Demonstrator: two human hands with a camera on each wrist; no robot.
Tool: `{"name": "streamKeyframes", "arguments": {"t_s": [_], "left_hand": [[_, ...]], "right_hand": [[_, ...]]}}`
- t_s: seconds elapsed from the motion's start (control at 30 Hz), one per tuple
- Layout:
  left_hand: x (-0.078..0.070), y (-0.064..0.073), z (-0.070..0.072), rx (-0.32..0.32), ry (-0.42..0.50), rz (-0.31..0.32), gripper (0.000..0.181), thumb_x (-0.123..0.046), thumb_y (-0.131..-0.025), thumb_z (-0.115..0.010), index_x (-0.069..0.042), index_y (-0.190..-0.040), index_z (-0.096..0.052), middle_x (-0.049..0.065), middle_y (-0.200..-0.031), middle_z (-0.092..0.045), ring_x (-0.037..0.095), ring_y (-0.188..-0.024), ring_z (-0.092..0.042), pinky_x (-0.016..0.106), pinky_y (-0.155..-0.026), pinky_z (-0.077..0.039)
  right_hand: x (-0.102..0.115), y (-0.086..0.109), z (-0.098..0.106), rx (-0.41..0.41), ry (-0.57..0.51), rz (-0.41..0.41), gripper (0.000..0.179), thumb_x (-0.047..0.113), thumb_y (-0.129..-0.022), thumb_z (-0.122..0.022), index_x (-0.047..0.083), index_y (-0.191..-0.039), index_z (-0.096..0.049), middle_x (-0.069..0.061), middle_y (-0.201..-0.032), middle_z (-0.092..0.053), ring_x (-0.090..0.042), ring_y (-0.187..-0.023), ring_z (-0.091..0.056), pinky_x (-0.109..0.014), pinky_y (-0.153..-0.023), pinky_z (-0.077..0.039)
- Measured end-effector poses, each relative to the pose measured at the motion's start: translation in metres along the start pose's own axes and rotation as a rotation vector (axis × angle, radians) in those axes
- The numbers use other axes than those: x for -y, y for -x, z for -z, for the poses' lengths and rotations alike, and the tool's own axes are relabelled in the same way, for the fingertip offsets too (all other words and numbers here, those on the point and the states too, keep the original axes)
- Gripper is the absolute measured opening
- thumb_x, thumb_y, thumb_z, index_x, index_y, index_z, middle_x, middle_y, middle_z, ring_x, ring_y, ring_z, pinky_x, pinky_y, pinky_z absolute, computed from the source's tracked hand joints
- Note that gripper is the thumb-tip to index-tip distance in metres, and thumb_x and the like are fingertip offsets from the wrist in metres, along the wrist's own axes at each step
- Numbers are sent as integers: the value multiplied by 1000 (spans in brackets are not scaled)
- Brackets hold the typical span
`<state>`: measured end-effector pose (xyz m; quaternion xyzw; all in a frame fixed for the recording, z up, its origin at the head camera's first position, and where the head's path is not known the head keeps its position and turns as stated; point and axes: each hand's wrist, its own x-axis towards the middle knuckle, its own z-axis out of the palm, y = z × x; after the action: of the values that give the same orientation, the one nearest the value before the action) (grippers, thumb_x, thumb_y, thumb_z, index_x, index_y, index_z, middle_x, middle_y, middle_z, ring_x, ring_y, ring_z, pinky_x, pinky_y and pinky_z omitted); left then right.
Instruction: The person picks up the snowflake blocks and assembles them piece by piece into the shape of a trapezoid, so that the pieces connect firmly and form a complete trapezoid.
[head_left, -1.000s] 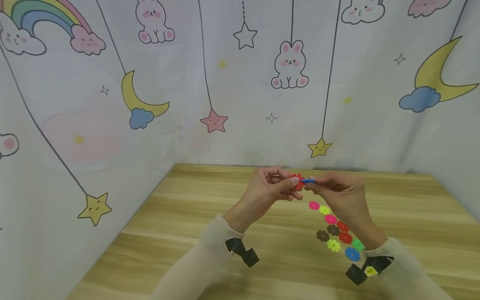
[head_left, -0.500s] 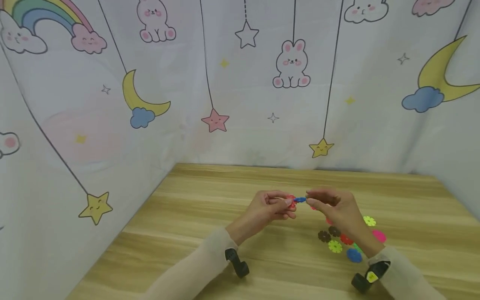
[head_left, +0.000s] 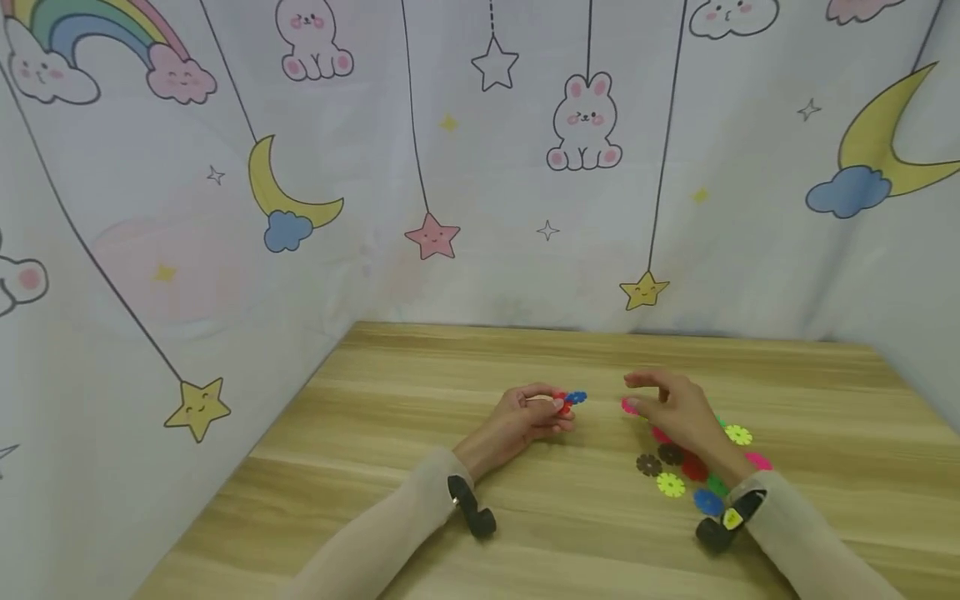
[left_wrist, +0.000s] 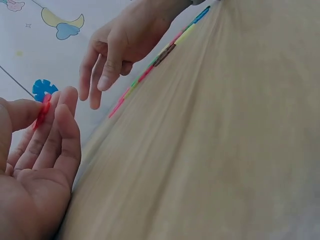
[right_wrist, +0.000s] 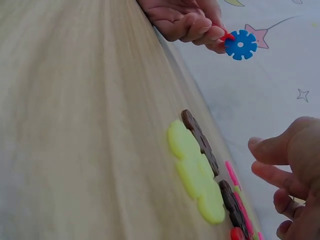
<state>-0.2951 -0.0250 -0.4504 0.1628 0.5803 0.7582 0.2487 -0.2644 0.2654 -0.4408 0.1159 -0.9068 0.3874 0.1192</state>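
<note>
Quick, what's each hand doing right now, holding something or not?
Left hand: pinching a red disc, with a blue disc joined to it.
Right hand: open, holding nothing.

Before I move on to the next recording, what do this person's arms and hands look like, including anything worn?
The left sleeve and right sleeve are long, plain and cream. Each wrist carries a black device: the left wrist device shows no label, while the right wrist device has a yellow label, too small to read. The left hand and right hand are ungloved.
</note>
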Motion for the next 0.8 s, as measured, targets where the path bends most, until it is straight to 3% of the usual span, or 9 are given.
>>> {"name": "streamKeyframes", "arguments": {"t_s": [0.07, 0.17, 0.27, 0.4, 0.5, 0.67, 0.8], "left_hand": [[3, -1, 0, -2, -12, -13, 15, -1, -107, -59, -6, -120, -66, 0, -90, -80, 11, -83, -79, 20, -76, -61], [6, -2, -1, -6, -28, -27, 14, 0, -107, -60, -5, -118, -67, -1, -88, -80, 11, -80, -79, 20, -73, -61], [7, -4, -2, -8, -35, -32, 12, -1, -107, -61, -6, -116, -67, -2, -86, -81, 10, -79, -79, 20, -71, -60], [7, -5, -3, -8, -35, -40, 11, -2, -107, -63, -7, -115, -68, -3, -86, -81, 10, -79, -79, 21, -72, -60], [6, -6, -3, -11, -36, -42, 10, -2, -106, -63, -7, -113, -68, -3, -86, -81, 10, -79, -79, 21, -73, -61], [7, -4, -3, -16, -39, -33, 9, -1, -106, -63, -7, -111, -67, -2, -86, -80, 11, -79, -78, 22, -75, -62], [7, -4, -3, -17, -37, -41, 10, -2, -106, -65, -4, -115, -67, -2, -87, -81, 11, -79, -79, 23, -76, -63]], "right_hand": [[-2, -2, -4, 9, 39, 48, 37, 17, -98, -80, 6, -132, -72, -16, -127, -78, -33, -100, -69, -35, -79, -53], [-6, -1, -10, 3, 109, 81, 35, 11, -95, -82, 5, -128, -74, -16, -120, -81, -40, -115, -68, -43, -89, -52], [-9, -1, -14, -3, 150, 66, 33, 8, -93, -82, 7, -125, -75, -15, -115, -81, -37, -109, -63, -46, -88, -48], [-9, -1, -15, 16, 117, 54, 33, 5, -95, -79, 7, -127, -74, -16, -115, -79, -37, -108, -69, -51, -91, -56], [-6, 1, -14, 21, 60, 43, 34, 2, -95, -79, 7, -128, -73, -16, -116, -77, -32, -104, -74, -47, -88, -62], [7, 6, -16, 22, -116, 23, 34, 12, -97, -80, 8, -130, -73, -11, -116, -79, -11, -97, -74, -24, -80, -59], [19, 8, -18, 53, -317, -20, 37, 28, -100, -80, 9, -130, -73, -12, -115, -82, -5, -95, -77, -25, -79, -61]]}}
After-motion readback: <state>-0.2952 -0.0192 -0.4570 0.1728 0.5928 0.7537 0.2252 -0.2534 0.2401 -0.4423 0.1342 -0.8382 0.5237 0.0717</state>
